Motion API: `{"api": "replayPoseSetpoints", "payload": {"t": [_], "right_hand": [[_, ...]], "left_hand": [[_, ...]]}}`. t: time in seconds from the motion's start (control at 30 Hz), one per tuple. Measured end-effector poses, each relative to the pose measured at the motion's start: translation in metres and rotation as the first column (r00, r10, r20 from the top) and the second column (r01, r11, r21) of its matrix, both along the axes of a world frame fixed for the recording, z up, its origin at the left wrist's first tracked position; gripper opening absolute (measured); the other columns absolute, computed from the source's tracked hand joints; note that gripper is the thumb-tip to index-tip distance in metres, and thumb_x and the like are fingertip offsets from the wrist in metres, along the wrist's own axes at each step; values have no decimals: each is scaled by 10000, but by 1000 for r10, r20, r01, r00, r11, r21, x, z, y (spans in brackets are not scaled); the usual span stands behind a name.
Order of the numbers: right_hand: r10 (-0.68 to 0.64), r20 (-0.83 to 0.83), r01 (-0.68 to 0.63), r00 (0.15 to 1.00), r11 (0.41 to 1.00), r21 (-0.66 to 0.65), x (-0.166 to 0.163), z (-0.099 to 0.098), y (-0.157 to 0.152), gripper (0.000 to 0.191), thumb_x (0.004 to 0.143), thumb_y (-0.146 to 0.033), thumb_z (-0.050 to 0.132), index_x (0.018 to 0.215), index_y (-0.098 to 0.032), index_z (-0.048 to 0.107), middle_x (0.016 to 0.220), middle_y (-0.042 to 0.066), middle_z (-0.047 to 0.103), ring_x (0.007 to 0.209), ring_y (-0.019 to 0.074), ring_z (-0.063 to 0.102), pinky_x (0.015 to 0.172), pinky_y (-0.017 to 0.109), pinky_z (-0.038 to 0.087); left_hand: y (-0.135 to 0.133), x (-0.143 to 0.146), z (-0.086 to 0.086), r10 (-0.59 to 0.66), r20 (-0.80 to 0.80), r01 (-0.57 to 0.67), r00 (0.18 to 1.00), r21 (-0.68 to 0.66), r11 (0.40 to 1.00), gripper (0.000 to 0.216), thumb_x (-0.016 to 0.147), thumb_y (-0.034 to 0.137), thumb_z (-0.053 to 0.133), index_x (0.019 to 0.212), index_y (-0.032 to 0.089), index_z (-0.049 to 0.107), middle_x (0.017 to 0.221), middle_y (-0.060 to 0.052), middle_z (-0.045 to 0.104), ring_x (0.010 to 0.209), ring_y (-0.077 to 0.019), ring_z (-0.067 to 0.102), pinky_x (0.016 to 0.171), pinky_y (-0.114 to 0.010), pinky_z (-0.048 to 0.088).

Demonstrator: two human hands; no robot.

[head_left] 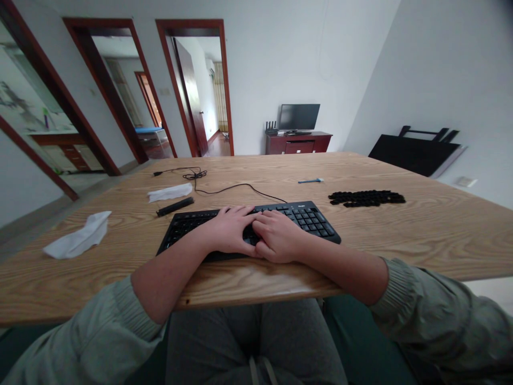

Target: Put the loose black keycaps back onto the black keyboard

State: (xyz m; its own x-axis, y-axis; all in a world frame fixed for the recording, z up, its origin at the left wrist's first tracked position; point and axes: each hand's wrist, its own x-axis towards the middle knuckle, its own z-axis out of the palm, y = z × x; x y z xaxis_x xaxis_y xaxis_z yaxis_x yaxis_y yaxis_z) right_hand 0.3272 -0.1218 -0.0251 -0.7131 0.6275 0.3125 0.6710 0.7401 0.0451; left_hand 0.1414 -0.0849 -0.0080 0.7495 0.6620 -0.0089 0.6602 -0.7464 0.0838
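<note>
A black keyboard point(316, 222) lies near the front edge of the wooden table, its number pad showing on the right. My left hand point(230, 230) rests across its middle, with the fingers spread over the keys and the thumb reaching toward my right hand. My right hand point(276, 235) is beside it on the keyboard, fingers curled closed in a pinch. Whatever is between those fingertips, if anything, is hidden. Both hands cover the keyboard's middle. Its cable point(240, 185) runs from the back edge to a tied bundle at the far left.
Rows of small black pieces resembling keycaps point(366, 198) lie on the right. Behind the keyboard is a small blue brush point(310, 181). To the left are a black bar point(175, 206) and two white tissues point(170, 192). The wooden table point(420, 230) extends to both sides.
</note>
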Motion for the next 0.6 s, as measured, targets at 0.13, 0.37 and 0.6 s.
{"api": "replayPoseSetpoints", "payload": {"t": [0.13,0.37,0.6], "right_hand": [[-8,8,8,1000,1000,1,-2,0,0,332,783,-346,506,915,-82,660,1046,169,648,935,259,562,903,386,390],[-47,-101,43,994,998,-39,18,14,-6,157,762,-249,474,760,-147,593,810,98,608,777,218,513,782,368,380],[102,-191,-131,976,980,-147,43,18,-6,343,700,-184,479,1016,-146,607,958,104,598,924,246,510,863,389,381]], "left_hand": [[-1,1,1,2,-13,-2,1000,-12,1000,949,704,725,584,1482,239,343,1580,-131,244,1439,-356,233,1157,-542,157],[-4,-1,7,-4,-6,4,1000,-41,999,1061,631,831,560,1506,295,288,1593,-124,207,1447,-364,207,1153,-551,148],[-2,-3,10,-32,-7,31,999,-72,997,1158,561,850,598,1520,303,249,1609,-109,150,1457,-378,159,1158,-547,130]]}}
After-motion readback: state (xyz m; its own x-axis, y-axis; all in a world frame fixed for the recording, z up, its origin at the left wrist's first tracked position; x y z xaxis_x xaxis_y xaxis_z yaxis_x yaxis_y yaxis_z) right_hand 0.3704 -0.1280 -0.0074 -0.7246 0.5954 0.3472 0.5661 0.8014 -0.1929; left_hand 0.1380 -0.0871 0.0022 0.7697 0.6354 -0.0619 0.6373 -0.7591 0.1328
